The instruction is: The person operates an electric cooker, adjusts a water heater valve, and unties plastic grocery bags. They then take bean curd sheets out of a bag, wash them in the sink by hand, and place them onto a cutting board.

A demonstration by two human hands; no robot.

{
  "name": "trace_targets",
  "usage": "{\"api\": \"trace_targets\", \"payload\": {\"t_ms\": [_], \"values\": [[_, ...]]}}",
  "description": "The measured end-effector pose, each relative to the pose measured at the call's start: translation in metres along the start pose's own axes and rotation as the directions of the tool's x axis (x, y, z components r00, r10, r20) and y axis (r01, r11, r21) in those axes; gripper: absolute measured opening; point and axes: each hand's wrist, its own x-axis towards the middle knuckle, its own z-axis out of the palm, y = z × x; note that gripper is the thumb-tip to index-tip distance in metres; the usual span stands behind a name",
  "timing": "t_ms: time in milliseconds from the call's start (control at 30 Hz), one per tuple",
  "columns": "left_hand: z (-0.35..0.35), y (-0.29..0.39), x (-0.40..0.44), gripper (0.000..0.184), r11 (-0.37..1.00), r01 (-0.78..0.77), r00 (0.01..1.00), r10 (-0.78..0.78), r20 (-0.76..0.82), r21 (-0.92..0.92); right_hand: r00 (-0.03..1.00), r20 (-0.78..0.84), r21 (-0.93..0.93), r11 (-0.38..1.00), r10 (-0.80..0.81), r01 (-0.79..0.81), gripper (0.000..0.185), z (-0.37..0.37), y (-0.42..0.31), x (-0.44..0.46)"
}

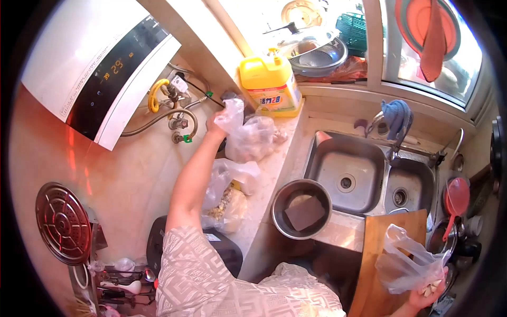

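Note:
At the back of the counter, my left hand [214, 127] is closed on the gathered top of a white plastic bag [251, 140]; its contents are not clear. Just in front of that sits another clear plastic bag [229, 208] with pale, lumpy food inside. Far over at the lower right, my right hand [425, 296] holds several small whitish pieces, which look like garlic cloves [430, 288]. A thin clear plastic bag [401, 259] hangs from the same hand, over a wooden cutting board [369, 264].
A metal pot [275, 219] with a brown rectangular block [305, 213] in it stands beside the double sink [346, 158]. A yellow detergent jug [269, 84] is by the window. A black appliance [227, 251] is near my left arm; a water heater [105, 68] hangs above.

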Motion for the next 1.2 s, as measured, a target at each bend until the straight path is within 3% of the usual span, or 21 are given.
{"api": "trace_targets", "payload": {"t_ms": [67, 100, 133, 167, 233, 267, 300, 333, 400, 467, 533, 567, 600, 633, 700, 767, 900, 967, 1067, 1133, 1200], "values": [[-0.008, 0.007, -0.014, 0.044, 0.981, -0.081, 0.973, 0.040, 0.225, 0.174, 0.999, 0.009, -0.033, 0.999, -0.037, 0.037, 0.052, -0.014, 0.004, -0.019], [0.009, -0.020, -0.015, 0.047, 0.976, -0.132, 0.980, 0.102, 0.168, 0.176, 0.957, -0.215, -0.316, 0.941, -0.194, 0.119, 0.049, -0.026, 0.017, -0.031], [0.009, -0.038, -0.006, 0.037, 0.938, 0.240, 0.933, -0.152, 0.327, -0.251, 0.931, -0.302, -0.365, 0.927, -0.206, 0.087, 0.046, -0.022, 0.019, -0.039], [-0.010, -0.043, 0.002, 0.028, 0.960, 0.184, 0.919, -0.090, 0.385, -0.213, 0.896, -0.387, -0.407, 0.912, -0.217, 0.046, 0.044, -0.016, 0.022, -0.044], [-0.045, -0.050, 0.024, 0.013, 0.985, 0.053, 0.870, 0.034, 0.492, -0.162, 0.910, -0.412, -0.080, 0.997, -0.044, 0.012, 0.036, 0.004, 0.018, -0.041], [-0.096, -0.010, 0.003, 0.010, 0.953, 0.181, 0.894, -0.056, 0.446, -0.244, 0.907, -0.420, 0.087, 0.996, 0.043, -0.007, 0.032, 0.013, 0.015, -0.039], [-0.122, 0.007, -0.002, 0.017, 0.999, -0.044, 0.963, 0.050, 0.264, -0.029, 0.854, -0.518, 0.031, 0.999, 0.046, -0.035, 0.033, 0.033, 0.020, -0.027], [-0.147, 0.032, -0.022, 0.026, 0.962, -0.178, 0.981, 0.190, -0.037, 0.208, 0.915, -0.392, 0.041, 0.996, 0.091, -0.082, 0.027, 0.034, 0.021, -0.019], [-0.199, 0.110, -0.067, 0.043, 0.956, -0.096, 0.983, 0.134, -0.122, 0.276, 0.908, -0.388, 0.038, 0.987, 0.160, -0.157, 0.020, 0.042, 0.020, -0.009], [-0.225, 0.196, -0.117, 0.039, 0.939, -0.337, 0.929, 0.321, -0.184, -0.064, 0.882, -0.449, 0.049, 0.990, 0.143, -0.136, 0.018, 0.053, 0.019, -0.006], [-0.199, 0.257, -0.155, 0.034, 0.532, -0.701, 0.697, 0.654, -0.296, -0.474, 0.898, -0.428, -0.018, 0.993, 0.098, -0.117, 0.019, 0.057, 0.015, -0.007], [-0.183, 0.289, -0.181, 0.032, 0.305, -0.670, 0.603, 0.756, -0.257, -0.677, 0.906, -0.413, -0.063, 0.989, 0.095, -0.133, 0.018, 0.062, 0.010, -0.009], [-0.158, 0.307, -0.197, 0.031, 0.161, -0.726, 0.366, 0.914, -0.177, -0.669, 0.911, -0.401, -0.107, 0.983, 0.095, -0.150, 0.016, 0.064, 0.004, -0.013], [-0.122, 0.332, -0.220, 0.029, -0.092, -0.821, 0.154, 0.914, -0.375, -0.563, 0.912, -0.399, -0.143, 0.977, 0.091, -0.160, 0.017, 0.058, -0.001, -0.021], [-0.061, 0.376, -0.278, 0.026, -0.217, -0.566, 0.091, 0.942, -0.322, -0.795, 0.877, -0.477, -0.201, 0.966, 0.049, -0.163, 0.017, 0.055, -0.010, -0.038], [-0.007, 0.411, -0.333, 0.037, -0.275, -0.555, 0.025, 0.938, -0.347, -0.785, 0.827, -0.562, -0.255, 0.952, -0.003, -0.170, 0.017, 0.051, -0.019, -0.059], [0.041, 0.455, -0.388, 0.042, -0.222, -0.758, -0.015, 0.946, -0.323, -0.614, 0.635, -0.769, -0.247, 0.949, -0.069, -0.197, 0.016, 0.036, -0.034, -0.106], [0.061, 0.466, -0.398, 0.032, -0.106, -0.836, -0.035, 0.989, -0.141, -0.538, 0.524, -0.847, -0.252, 0.936, -0.089, -0.247, 0.029, 0.010, -0.033, -0.149], [0.079, 0.482, -0.399, 0.008, -0.130, -0.903, -0.057, 0.981, -0.186, -0.409, 0.280, -0.955, -0.113, 0.992, -0.096, -0.047, 0.039, -0.004, -0.027, -0.192], [0.069, 0.489, -0.388, 0.002, -0.113, -0.899, 0.000, 0.966, -0.259, -0.423, 0.567, -0.823, 0.190, 0.933, -0.018, 0.305, 0.047, -0.018, -0.021, -0.233], [0.061, 0.494, -0.378, 0.004, -0.017, -0.924, 0.057, 0.982, -0.180, -0.382, 0.552, -0.833, 0.267, 0.852, -0.032, 0.451, 0.048, -0.014, -0.011, -0.246]]}}
